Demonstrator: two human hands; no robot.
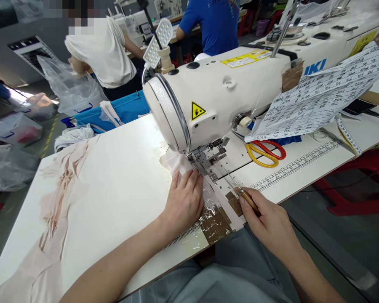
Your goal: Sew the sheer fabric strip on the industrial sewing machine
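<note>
My left hand [185, 198] lies flat at the left of the sewing machine's presser foot, fingers stretched out over a piece of pale pink fabric [176, 162]. Part of that fabric is hidden under the hand and the machine head [177, 113]. In my right hand [267, 216] is an awl [251, 201], gripped by its wooden handle, its thin metal shaft pointing toward the metal guide [213, 176] beside the needle area. A pale strip of fabric [229, 210] runs from the guide toward the table's front edge, between my hands.
Sheer pale fabric pieces [58, 210] lie along the table's [120, 185] left side. Scissors with red and yellow handles [265, 153], a handwritten sheet [316, 97] and a measuring tape [347, 135] are to the right. Two people sit beyond the machine. A red stool [350, 189] stands at right.
</note>
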